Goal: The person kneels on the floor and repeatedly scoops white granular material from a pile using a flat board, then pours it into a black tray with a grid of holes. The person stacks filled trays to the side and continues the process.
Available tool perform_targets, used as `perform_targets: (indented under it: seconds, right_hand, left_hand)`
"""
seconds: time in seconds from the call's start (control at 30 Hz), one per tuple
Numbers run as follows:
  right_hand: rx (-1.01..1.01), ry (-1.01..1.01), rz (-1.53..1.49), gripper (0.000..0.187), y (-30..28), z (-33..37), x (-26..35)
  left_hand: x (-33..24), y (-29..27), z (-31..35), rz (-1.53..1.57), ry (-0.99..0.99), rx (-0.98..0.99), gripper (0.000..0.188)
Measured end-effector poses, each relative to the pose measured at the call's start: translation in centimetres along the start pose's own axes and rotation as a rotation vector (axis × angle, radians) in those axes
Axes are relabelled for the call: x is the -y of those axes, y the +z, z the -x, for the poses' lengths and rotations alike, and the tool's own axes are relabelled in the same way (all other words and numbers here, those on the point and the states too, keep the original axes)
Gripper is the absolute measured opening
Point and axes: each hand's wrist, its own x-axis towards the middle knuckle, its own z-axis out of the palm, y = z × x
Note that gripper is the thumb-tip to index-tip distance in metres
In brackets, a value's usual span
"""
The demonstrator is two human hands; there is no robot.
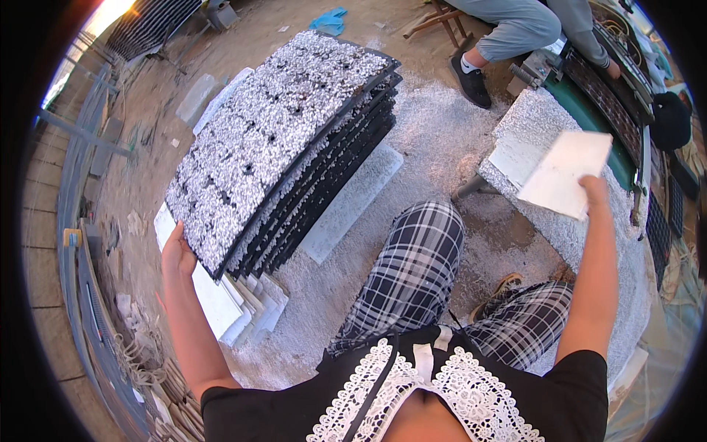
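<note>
To my left stands a tall stack of black seedling trays (335, 155). White granules cover the top tray (247, 136), with dark spots showing between them. My left hand (178, 255) is at the stack's near left corner, its fingers closed on the edge of a tray; how many layers it grips is hidden. On the right my right hand (595, 194) grips a flat white rectangular board (565, 175) by its near right edge. The board is tilted and slightly blurred, above a surface spread with white granules (541, 121).
Several white boards (247, 302) lie under the stack, and a longer white panel (353, 202) sits beside it. A green-sided machine (589, 114) stands at the right. Another person's leg and black shoe (471, 79) are at the far side. White granules cover the ground.
</note>
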Motion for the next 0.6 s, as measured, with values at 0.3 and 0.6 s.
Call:
perform_targets:
  seconds: [0.3,0.6]
  right_hand:
    - [-0.196,0.158,0.319,0.042,-25.0,2.4,-15.0]
    - [-0.318,0.024,0.150,0.049,-26.9,9.3,-17.3]
  left_hand:
    - [-0.6,-0.7,-0.4,0.022,0.028,0.012,0.032]
    - [-0.6,-0.8,-0.5,-0.035,0.053,-0.024,0.033]
